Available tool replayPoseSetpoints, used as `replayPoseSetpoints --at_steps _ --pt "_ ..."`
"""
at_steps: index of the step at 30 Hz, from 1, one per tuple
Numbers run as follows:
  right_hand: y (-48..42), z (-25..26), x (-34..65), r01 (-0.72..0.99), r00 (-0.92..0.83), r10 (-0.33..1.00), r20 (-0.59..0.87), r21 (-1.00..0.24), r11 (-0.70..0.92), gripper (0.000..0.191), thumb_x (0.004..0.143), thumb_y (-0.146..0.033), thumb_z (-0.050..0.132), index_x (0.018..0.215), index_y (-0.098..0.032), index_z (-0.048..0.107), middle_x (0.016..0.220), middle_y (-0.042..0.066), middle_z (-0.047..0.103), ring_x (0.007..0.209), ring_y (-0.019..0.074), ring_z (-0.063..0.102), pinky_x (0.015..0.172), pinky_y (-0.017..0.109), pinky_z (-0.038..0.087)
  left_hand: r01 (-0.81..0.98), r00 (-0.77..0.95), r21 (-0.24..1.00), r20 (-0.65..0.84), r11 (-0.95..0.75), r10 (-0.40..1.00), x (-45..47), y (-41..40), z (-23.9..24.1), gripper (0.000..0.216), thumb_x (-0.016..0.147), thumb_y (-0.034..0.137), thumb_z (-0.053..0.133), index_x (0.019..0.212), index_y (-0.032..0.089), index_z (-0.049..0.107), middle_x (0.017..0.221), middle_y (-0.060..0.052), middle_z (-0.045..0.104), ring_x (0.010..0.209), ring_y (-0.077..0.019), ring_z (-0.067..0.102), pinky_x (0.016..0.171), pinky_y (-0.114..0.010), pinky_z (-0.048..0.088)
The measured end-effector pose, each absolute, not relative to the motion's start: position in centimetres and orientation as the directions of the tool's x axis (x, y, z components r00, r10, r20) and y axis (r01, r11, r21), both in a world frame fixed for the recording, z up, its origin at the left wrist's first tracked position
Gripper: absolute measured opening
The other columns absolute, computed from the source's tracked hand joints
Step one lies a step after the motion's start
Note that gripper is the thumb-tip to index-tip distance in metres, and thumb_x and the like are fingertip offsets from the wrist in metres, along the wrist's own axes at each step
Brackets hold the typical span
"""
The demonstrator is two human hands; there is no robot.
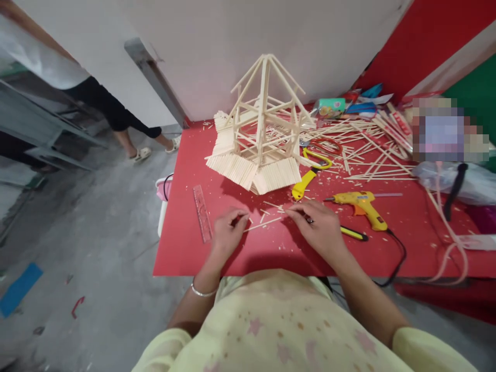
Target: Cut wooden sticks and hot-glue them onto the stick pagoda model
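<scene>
My left hand (228, 232) hovers low over the red table, thumb and forefinger pinched together; a short bit of stick shows by the fingertips. Opposite it, my right hand (318, 225) is closed in a pinch too, its tips beside the end of a thin stick piece (273, 205). I cannot tell what either pinch holds. Between both hands a longer thin wooden stick (263, 225) lies at a slant among cut scraps. Just beyond stands a tower-like model of wooden sticks (261, 124), with an open frame on top and slatted panels around its base.
A clear ruler (202, 213) lies left. On the right are a yellow glue gun (362, 203) with its cord, a yellow-black cutter knife (353, 233), a yellow-handled tool (306, 182) and loose sticks (372, 150). Another person's legs (116, 108) are at far left.
</scene>
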State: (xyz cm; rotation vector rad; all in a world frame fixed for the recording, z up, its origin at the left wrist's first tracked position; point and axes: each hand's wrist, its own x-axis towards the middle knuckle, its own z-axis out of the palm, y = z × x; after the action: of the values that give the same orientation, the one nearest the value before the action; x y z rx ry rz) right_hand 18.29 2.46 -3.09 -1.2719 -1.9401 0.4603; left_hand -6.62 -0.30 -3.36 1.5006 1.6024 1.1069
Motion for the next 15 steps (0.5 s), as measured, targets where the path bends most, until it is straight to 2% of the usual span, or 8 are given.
replayPoseSetpoints --at_steps 5,9,12,15 --pt "1.5 -3.6 17.9 0.683 -0.278 0.928 0.248 -0.628 0.372 0.019 0.099 -0.033 0.055 0.097 -0.023 0.071 0.099 0.005 0.073 0.095 0.0216 0.067 0.087 0.035 0.050 0.675 0.118 0.725 0.077 -0.137 0.990 -6.4 0.4 -5.1 0.018 0.094 0.021 0.057 0.088 0.019 0.074 0.092 -0.006 0.069 0.085 -0.0175 0.062 0.080 -0.029 0.047" --pt "1.3 -3.6 17.6 0.700 -0.299 0.929 0.219 -0.611 0.369 0.018 0.099 -0.032 0.055 0.099 -0.023 0.071 0.101 0.004 0.073 0.097 0.0218 0.067 0.089 0.034 0.050 0.842 0.258 0.482 0.036 -0.242 0.966 -5.2 1.3 -5.4 0.020 0.098 0.023 0.052 0.096 0.020 0.072 0.096 -0.007 0.068 0.086 -0.0190 0.062 0.073 -0.029 0.045" --pt "1.4 -3.6 17.4 0.696 -0.314 0.924 0.219 -0.608 0.381 0.019 0.099 -0.033 0.055 0.098 -0.023 0.071 0.100 0.004 0.073 0.095 0.0217 0.067 0.087 0.034 0.050 0.893 0.374 0.273 -0.002 -0.359 0.928 -4.4 2.3 -4.9 0.020 0.098 0.021 0.050 0.096 0.019 0.070 0.099 -0.010 0.066 0.084 -0.0213 0.062 0.068 -0.031 0.043" --pt "1.5 -3.7 17.3 0.685 -0.330 0.920 0.213 -0.617 0.388 0.020 0.099 -0.033 0.054 0.098 -0.022 0.071 0.099 0.005 0.073 0.094 0.0209 0.066 0.086 0.033 0.050 0.877 0.464 0.164 -0.046 -0.452 0.885 -3.8 3.2 -4.3 0.020 0.099 0.020 0.049 0.096 0.017 0.068 0.101 -0.012 0.065 0.081 -0.0221 0.062 0.066 -0.033 0.043"
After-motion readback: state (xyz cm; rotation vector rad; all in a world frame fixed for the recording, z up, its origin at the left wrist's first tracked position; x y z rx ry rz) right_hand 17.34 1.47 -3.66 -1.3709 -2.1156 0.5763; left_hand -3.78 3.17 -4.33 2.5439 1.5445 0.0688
